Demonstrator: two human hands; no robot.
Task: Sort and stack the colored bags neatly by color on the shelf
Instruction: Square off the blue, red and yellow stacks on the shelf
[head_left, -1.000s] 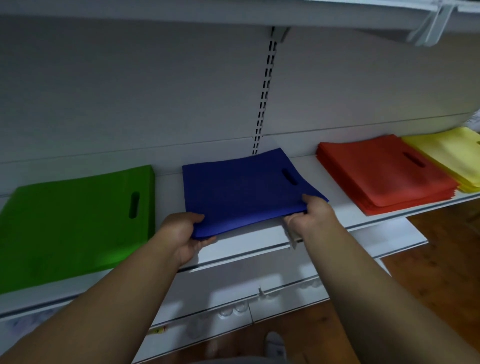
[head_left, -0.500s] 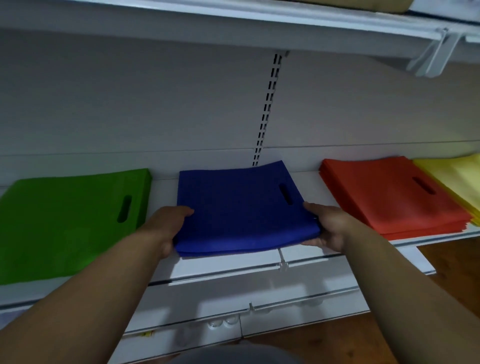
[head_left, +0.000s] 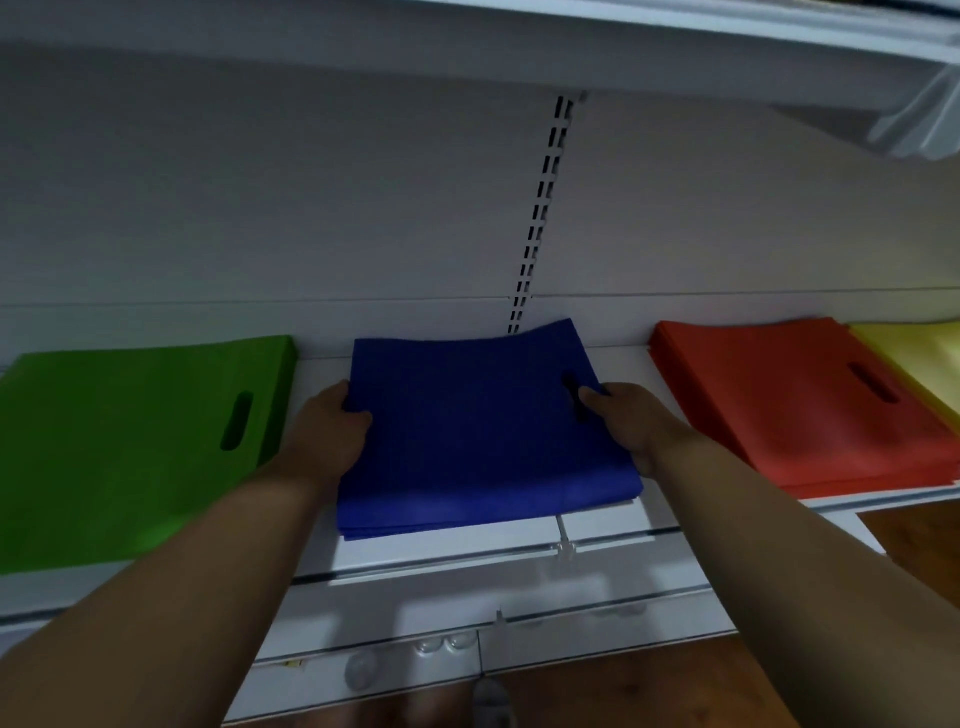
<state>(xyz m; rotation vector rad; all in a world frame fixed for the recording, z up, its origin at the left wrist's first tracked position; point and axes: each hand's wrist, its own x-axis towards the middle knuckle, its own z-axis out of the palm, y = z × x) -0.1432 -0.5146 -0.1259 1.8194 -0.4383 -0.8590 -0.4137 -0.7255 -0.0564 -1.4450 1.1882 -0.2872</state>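
The blue bags (head_left: 483, 431) sit mid-shelf (head_left: 608, 519), w/ the left hand (head_left: 332, 426) curled on the pile's 9 o'clock side & the right hand (head_left: 628, 421) on its 3 o'clock side, thumb on top by the handle hole, prob. to hold both edges square. Green bags (head_left: 130, 447) lie off at 9 o'clock, red bags (head_left: 789, 400) at 3 o'clock w/ yellow bags (head_left: 914, 358) past them, each color kept apart. The back edge curls up a bit, so I think it needs a pat flat.
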